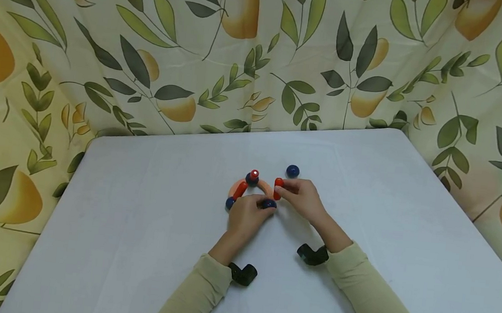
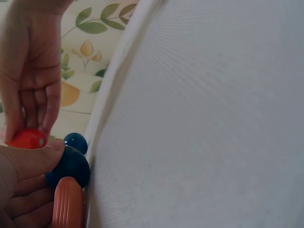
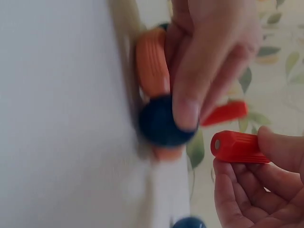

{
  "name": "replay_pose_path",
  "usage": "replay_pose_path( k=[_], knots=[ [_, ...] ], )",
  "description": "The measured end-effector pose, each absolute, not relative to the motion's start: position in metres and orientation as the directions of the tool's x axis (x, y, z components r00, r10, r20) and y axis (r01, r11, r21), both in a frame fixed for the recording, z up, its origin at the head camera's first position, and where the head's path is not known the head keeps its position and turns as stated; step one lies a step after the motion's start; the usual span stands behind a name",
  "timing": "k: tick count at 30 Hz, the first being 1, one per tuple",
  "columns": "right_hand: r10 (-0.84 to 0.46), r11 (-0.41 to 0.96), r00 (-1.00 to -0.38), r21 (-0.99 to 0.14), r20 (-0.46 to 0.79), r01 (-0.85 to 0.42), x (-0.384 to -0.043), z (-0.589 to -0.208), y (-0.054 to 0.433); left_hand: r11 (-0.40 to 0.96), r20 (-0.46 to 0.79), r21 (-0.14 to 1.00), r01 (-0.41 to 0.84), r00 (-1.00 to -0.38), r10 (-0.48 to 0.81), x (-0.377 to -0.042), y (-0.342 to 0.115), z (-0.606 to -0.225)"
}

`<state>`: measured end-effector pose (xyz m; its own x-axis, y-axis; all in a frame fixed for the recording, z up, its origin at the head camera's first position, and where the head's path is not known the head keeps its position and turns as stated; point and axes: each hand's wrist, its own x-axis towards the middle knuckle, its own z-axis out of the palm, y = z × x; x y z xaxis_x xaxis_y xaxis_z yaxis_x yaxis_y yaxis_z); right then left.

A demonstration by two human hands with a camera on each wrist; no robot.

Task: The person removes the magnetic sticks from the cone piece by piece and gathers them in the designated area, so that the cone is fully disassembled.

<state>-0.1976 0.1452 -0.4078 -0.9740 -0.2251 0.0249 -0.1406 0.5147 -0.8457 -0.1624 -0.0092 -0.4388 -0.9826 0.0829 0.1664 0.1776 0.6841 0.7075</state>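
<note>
My left hand (image 1: 244, 221) pinches a blue ball (image 3: 164, 126) at the near right of a ring of orange curved rods (image 1: 265, 188). In my right hand (image 1: 304, 200) a red magnetic rod (image 3: 237, 147) is held between thumb and fingers, its end with a metal dot bare. That rod stands roughly upright in the head view, just above and right of the pinched ball. Another red rod (image 1: 240, 191) slants up from the ring's left side near a blue ball (image 1: 230, 203). At the back, a red rod (image 1: 255, 174) rises from a blue ball (image 1: 251, 181).
A loose blue ball (image 1: 292, 171) lies on the white table (image 1: 133, 246) behind my right hand. Black devices (image 1: 312, 255) sit at both wrists. A curtain (image 1: 288, 54) with a fruit and leaf print hangs along the table's far edge.
</note>
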Motion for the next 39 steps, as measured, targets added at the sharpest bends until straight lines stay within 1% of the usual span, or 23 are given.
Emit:
replay_pose_path(
  k=[5,14,21,29,39],
  knots=[
    [-0.196,0.553,-0.98,-0.83,-0.038,-0.078,-0.202,-0.409,0.158,0.688,0.15,0.707,0.161,-0.986,0.076,-0.163,-0.01,-0.439],
    [-0.135,0.644,-0.964,-0.759,-0.23,0.091,-0.203,-0.412,0.172,0.691,0.129,0.71,0.137,-0.99,0.064,-0.163,-0.011,-0.439],
    [-0.129,0.664,-0.956,-0.739,-0.263,0.114,-0.205,-0.411,0.178,0.691,0.136,0.709,0.143,-0.989,0.065,-0.163,-0.011,-0.439],
    [-0.097,0.676,-0.95,-0.72,-0.298,0.158,-0.217,-0.415,0.184,0.685,0.14,0.714,0.146,-0.988,0.065,-0.162,-0.011,-0.439],
    [-0.048,0.69,-0.941,-0.693,-0.335,0.212,-0.22,-0.415,0.184,0.694,0.122,0.707,0.135,-0.99,0.068,-0.162,-0.008,-0.44]
  ],
)
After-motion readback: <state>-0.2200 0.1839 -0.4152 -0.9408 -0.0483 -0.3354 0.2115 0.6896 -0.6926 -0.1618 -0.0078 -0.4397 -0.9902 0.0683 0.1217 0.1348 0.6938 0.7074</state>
